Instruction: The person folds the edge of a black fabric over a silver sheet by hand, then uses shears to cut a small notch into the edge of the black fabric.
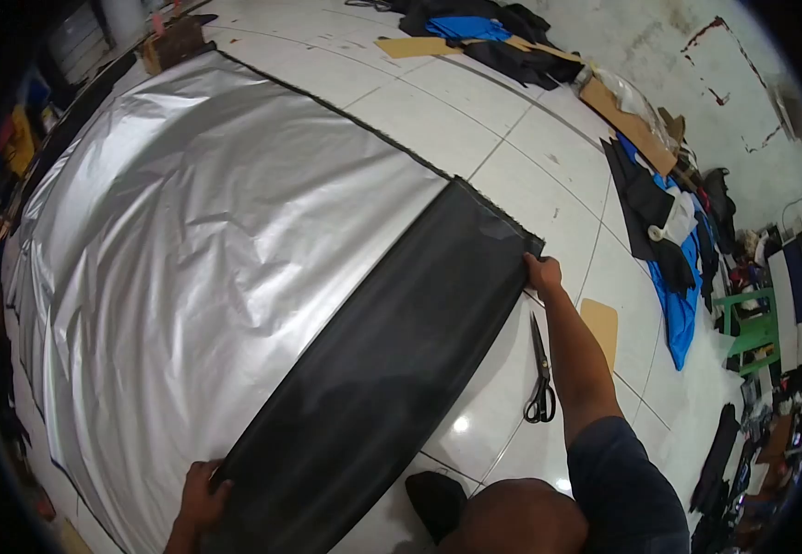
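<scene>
A large sheet of fabric, silver and wrinkled, is spread over the tiled floor. Along its near side lies a wide black band, which looks like the sheet's other face folded over. My right hand is closed on the band's far right corner, beside a frayed edge. At the lower left, my left hand grips the band's inner edge, fingers curled and thumb on the black. A pair of scissors with black handles rests on the floor near my right forearm, its blades pointing away from me.
A tan flat piece lies right of the scissors. Black and blue fabric scraps are heaped at the back, with more blue cloth along the right wall. A green frame stands among clutter. My bent knee is at the bottom.
</scene>
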{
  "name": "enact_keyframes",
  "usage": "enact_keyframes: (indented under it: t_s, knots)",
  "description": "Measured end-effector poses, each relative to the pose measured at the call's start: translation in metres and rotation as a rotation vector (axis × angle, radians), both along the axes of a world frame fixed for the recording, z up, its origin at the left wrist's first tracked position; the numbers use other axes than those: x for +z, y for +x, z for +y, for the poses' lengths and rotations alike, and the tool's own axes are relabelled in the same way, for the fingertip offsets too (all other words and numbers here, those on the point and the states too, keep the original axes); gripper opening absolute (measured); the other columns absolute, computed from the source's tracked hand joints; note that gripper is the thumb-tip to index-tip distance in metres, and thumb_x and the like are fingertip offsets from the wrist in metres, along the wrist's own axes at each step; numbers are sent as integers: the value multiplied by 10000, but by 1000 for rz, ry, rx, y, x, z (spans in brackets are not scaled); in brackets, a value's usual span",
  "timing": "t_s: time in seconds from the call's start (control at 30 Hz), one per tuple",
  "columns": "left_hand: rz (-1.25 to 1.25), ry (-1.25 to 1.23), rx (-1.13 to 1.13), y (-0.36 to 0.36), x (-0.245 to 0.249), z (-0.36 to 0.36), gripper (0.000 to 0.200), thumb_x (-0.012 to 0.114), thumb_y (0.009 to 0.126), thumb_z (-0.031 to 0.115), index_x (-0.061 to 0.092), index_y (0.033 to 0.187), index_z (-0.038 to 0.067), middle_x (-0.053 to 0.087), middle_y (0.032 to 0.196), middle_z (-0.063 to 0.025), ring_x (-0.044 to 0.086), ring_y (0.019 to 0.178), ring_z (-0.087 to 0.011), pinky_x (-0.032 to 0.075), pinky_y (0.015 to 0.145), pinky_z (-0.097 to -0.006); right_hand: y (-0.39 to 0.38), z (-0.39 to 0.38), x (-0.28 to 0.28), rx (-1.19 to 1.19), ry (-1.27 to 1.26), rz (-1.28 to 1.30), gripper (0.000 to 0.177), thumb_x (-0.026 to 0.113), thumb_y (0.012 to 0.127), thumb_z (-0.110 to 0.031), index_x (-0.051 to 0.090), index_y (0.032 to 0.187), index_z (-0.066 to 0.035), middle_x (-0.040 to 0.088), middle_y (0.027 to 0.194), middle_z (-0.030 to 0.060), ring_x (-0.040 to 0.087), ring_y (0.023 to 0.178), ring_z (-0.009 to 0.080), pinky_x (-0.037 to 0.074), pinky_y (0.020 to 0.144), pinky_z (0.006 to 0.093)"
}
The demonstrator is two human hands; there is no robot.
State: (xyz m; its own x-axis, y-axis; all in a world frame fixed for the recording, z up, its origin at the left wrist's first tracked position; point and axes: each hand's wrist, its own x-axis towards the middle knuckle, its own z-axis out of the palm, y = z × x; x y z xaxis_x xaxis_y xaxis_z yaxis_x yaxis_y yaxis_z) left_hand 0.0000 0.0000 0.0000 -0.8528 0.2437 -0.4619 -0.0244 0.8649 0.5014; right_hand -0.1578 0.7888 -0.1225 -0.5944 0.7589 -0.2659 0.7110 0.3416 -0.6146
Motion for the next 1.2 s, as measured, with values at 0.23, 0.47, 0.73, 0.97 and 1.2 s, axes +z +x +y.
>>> enact_keyframes:
  t_s: [0.23,0.47,0.73,0.97,1.2]
  knots:
    - [156,25,-11,-24,-34,41,254,591,779,63,556,1022,1,545,968,-174,516,904,-332,424,818,-407,-12,17,22,11,-88,203,400,581,836,-250,512,1118,25,600,818,138,599,597,201,506,487,316]
    - [124,83,52,-36,-50,32,165,628,745,16,573,900,10,535,884,-138,533,845,-290,440,768,-377,-23,20,43,107,-200,69,417,528,877,-350,555,1011,44,585,777,137,562,564,198,468,477,325]
    - [85,-23,53,-46,-36,38,167,681,702,54,628,859,26,520,858,-136,530,843,-291,439,769,-374,-20,32,36,217,78,-73,522,498,893,-462,576,948,51,632,817,236,643,697,315,500,614,382]
    - [204,94,52,-30,-38,34,227,672,716,77,611,927,19,531,891,-147,528,872,-303,434,797,-373,-8,5,32,20,265,71,660,564,840,-512,425,1218,11,628,904,274,628,877,389,482,788,408]
    - [195,-67,449,56,-30,-91,229,616,795,112,586,988,-6,557,854,-146,543,770,-260,461,715,-343,45,-85,51,45,90,121,798,654,802,-379,257,1345,52,632,881,239,636,863,314,480,774,356]
